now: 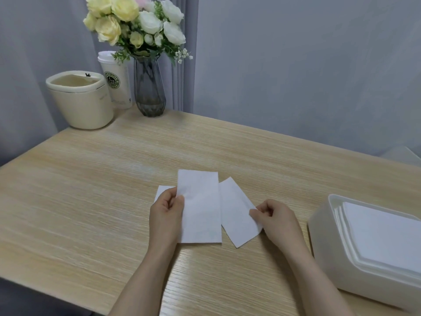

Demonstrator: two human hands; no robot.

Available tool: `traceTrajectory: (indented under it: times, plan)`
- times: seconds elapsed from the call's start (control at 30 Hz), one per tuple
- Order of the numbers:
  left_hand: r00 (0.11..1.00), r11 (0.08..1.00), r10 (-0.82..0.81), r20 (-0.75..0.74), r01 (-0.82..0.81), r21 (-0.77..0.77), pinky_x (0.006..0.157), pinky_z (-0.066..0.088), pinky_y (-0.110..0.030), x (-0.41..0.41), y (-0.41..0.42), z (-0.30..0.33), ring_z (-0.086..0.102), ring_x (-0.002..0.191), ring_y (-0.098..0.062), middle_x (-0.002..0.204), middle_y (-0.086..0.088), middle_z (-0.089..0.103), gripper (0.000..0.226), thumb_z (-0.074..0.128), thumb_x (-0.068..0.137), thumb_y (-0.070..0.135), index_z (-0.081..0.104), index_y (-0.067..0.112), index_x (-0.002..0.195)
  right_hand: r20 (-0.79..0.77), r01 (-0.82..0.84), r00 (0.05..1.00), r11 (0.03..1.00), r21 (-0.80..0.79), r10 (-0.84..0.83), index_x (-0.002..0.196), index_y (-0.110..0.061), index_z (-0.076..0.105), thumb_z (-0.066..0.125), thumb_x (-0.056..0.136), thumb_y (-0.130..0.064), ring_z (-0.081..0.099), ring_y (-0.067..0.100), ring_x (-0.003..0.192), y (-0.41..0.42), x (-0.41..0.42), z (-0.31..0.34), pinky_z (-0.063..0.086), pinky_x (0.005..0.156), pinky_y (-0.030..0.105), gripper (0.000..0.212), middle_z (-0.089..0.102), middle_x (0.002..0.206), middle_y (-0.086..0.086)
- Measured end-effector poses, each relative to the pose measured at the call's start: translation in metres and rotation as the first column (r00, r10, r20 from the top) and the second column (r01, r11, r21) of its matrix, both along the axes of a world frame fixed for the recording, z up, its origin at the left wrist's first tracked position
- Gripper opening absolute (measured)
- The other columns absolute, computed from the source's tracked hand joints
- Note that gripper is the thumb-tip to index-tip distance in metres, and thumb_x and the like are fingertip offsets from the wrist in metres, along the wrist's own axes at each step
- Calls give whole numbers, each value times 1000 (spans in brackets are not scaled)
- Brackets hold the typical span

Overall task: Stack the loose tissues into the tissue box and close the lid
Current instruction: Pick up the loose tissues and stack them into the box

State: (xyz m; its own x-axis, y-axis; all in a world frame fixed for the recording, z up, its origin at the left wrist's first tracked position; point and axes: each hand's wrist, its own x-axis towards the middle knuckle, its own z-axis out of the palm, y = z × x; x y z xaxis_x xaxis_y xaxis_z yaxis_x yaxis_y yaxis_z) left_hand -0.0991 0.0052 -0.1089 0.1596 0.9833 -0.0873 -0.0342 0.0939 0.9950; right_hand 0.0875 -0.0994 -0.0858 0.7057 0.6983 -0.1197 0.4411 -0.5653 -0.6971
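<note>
Three folded white tissues lie in the middle of the wooden table (pixel 91 179). My left hand (pixel 166 215) pinches the left edge of the middle tissue (pixel 200 208), the largest in view. A corner of another tissue (pixel 163 190) peeks out behind that hand. My right hand (pixel 273 215) pinches the right edge of the tilted right tissue (pixel 237 215). The white tissue box (pixel 325 236) stands open at the right edge of the view, holding a flat stack of tissues (pixel 382 231). Its lid is not in view.
At the back left corner stand a cream lidded bin (pixel 82 101), a white paper cup (pixel 116 80) and a grey glass vase (pixel 149 90) with white and yellow flowers. A grey wall and curtain close off the back.
</note>
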Motion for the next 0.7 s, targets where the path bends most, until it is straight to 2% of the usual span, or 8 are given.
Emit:
traceTrajectory:
  times: [0.13,0.23,0.33,0.5,0.7]
  plan:
    - [1000,1000,0,18,0,-22,69,43,-33,0,1,-1,57,72,-18,76,-2,68,21,54,96,9,69,20,87,-119,32,993,993,111,-18,74,-13,63,64,87,-18,53,14,53,-9,0,-1,41,59,31,14,53,53,-5]
    - [999,998,2,37,0,-58,69,42,-35,0,2,-3,56,71,-22,75,-7,66,21,53,97,11,65,21,84,-253,87,967,981,172,-41,86,-5,61,58,92,-12,49,11,38,-14,-1,-1,39,44,21,10,57,48,5]
    - [1000,998,9,25,-8,-60,69,41,-36,1,3,-3,55,71,-23,77,-9,65,19,52,97,13,63,21,84,-373,154,926,963,220,-63,95,-3,59,54,96,-9,47,13,34,-18,-2,0,34,34,23,8,58,54,13]
    - [1000,999,6,8,-5,-53,68,43,-36,1,2,-2,58,70,-23,77,-6,68,18,50,99,13,63,20,88,-469,218,881,938,268,-71,97,-2,59,52,98,-12,40,16,31,-21,-4,-2,32,35,25,12,57,51,14]
    - [1000,999,-2,5,2,-52,68,46,-36,2,1,-1,61,71,-23,78,-5,70,18,48,100,13,64,19,93,-522,266,851,908,324,-63,98,-2,58,52,99,-19,41,15,32,-23,-12,-3,32,37,26,18,57,52,13]
